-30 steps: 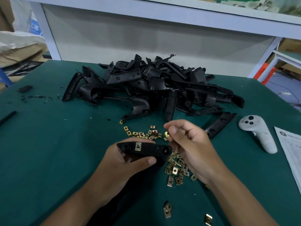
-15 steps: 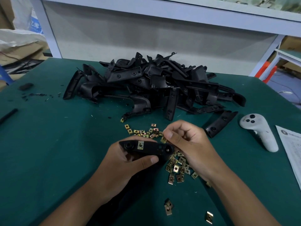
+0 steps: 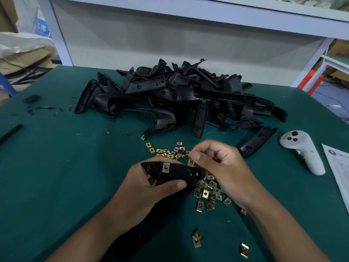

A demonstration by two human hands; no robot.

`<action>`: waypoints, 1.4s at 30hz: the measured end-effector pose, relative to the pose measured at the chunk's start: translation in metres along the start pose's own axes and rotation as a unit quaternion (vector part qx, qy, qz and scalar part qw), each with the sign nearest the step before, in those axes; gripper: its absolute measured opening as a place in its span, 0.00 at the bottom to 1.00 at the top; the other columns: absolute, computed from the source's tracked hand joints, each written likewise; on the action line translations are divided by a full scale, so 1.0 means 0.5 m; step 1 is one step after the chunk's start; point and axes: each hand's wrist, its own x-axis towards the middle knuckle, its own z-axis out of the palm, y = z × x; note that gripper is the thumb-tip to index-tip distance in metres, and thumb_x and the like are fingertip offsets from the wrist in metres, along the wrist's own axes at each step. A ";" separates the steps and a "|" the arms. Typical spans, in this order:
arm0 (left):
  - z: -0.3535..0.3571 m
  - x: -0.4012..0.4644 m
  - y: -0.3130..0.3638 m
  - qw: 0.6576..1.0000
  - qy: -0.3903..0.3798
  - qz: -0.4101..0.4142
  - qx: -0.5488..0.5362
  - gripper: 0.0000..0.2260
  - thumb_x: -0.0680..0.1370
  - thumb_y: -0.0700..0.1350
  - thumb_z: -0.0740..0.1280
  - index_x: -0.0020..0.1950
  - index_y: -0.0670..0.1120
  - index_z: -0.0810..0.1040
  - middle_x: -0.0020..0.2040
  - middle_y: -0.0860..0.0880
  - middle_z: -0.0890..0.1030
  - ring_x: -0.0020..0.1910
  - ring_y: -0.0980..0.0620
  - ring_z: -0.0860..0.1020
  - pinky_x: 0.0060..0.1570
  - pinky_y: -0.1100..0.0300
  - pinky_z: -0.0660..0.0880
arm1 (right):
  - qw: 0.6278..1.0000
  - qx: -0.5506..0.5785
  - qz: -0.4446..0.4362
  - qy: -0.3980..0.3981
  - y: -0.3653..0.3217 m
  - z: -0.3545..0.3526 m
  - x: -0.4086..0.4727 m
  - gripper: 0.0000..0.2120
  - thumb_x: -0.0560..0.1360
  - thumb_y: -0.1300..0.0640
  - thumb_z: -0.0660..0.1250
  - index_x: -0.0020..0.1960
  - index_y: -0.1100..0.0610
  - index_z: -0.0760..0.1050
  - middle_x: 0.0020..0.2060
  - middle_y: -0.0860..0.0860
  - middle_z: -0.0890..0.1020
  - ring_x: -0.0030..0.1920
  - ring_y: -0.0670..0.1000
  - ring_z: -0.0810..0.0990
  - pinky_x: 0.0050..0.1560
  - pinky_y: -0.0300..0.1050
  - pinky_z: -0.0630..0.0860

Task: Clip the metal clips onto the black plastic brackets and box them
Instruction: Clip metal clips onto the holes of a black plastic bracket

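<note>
Right now my left hand (image 3: 151, 188) grips a black plastic bracket (image 3: 175, 172), thumb curled across its near edge and fingers wrapped behind it, with one metal clip (image 3: 166, 167) already seated on its upper face. My right hand (image 3: 221, 167) is curled just beside the bracket's right end, thumb and forefinger pinching a second clip (image 3: 191, 163) against that end. Loose clips (image 3: 207, 193) lie scattered under and just beyond my right hand on the green table (image 3: 56, 167), with a few more nearer my body. Well beyond both hands sits the pile of brackets (image 3: 179, 97). Off to the right of my right hand rest a single bracket (image 3: 257, 141), a white controller (image 3: 302, 151) and a printed sheet (image 3: 338, 174).
</note>
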 end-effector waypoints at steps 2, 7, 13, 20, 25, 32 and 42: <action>0.000 0.000 0.000 1.000 -0.004 0.000 0.005 0.10 0.68 0.39 0.78 0.48 0.44 0.86 0.46 0.45 0.87 0.46 0.52 0.85 0.46 0.67 0.78 | 1.000 -0.005 0.002 -0.005 -0.002 -0.001 -0.001 0.05 0.75 0.49 0.71 0.44 0.49 0.83 0.32 0.42 0.78 0.34 0.42 0.74 0.36 0.33 0.72; 0.000 0.000 -0.001 1.000 -0.007 0.002 0.014 0.10 0.67 0.39 0.78 0.48 0.44 0.86 0.46 0.45 0.87 0.46 0.52 0.85 0.46 0.67 0.78 | 0.999 -0.030 0.006 -0.020 -0.004 -0.008 0.000 0.05 0.76 0.48 0.71 0.44 0.49 0.83 0.32 0.43 0.79 0.36 0.44 0.75 0.39 0.37 0.74; -0.005 0.002 -0.003 1.000 -0.017 -0.007 0.015 0.11 0.68 0.39 0.78 0.49 0.40 0.85 0.45 0.44 0.86 0.45 0.53 0.84 0.45 0.66 0.78 | 0.997 -0.050 0.013 -0.053 -0.005 -0.006 -0.003 0.07 0.77 0.48 0.69 0.44 0.49 0.83 0.32 0.40 0.79 0.35 0.41 0.76 0.38 0.32 0.73; -0.008 0.003 -0.008 0.999 -0.036 -0.011 0.022 0.08 0.69 0.41 0.78 0.47 0.45 0.85 0.43 0.48 0.86 0.44 0.54 0.84 0.44 0.66 0.78 | 0.999 -0.020 0.021 -0.019 -0.005 -0.009 0.000 0.06 0.75 0.47 0.71 0.45 0.48 0.83 0.34 0.46 0.82 0.37 0.46 0.78 0.41 0.38 0.76; -0.009 0.003 -0.013 0.999 -0.038 -0.008 0.021 0.08 0.69 0.42 0.80 0.46 0.48 0.85 0.42 0.50 0.85 0.43 0.55 0.83 0.44 0.66 0.78 | 0.998 -0.033 0.018 -0.040 -0.007 -0.006 -0.002 0.05 0.75 0.47 0.72 0.44 0.47 0.83 0.34 0.43 0.81 0.38 0.44 0.78 0.42 0.37 0.75; -0.009 0.002 -0.014 0.999 -0.043 -0.007 0.026 0.08 0.69 0.42 0.79 0.46 0.46 0.85 0.42 0.51 0.85 0.43 0.57 0.83 0.44 0.67 0.77 | 0.996 -0.059 0.011 -0.060 -0.016 -0.015 -0.005 0.05 0.75 0.49 0.71 0.44 0.48 0.83 0.36 0.44 0.85 0.37 0.40 0.81 0.41 0.32 0.75; -0.012 0.005 -0.013 0.999 0.011 0.032 -0.026 0.08 0.68 0.39 0.77 0.46 0.44 0.85 0.43 0.49 0.86 0.44 0.56 0.84 0.44 0.67 0.77 | 0.995 -0.036 -0.015 -0.097 -0.009 -0.014 -0.008 0.14 0.70 0.40 0.76 0.51 0.45 0.85 0.52 0.44 0.82 0.47 0.43 0.81 0.47 0.38 0.77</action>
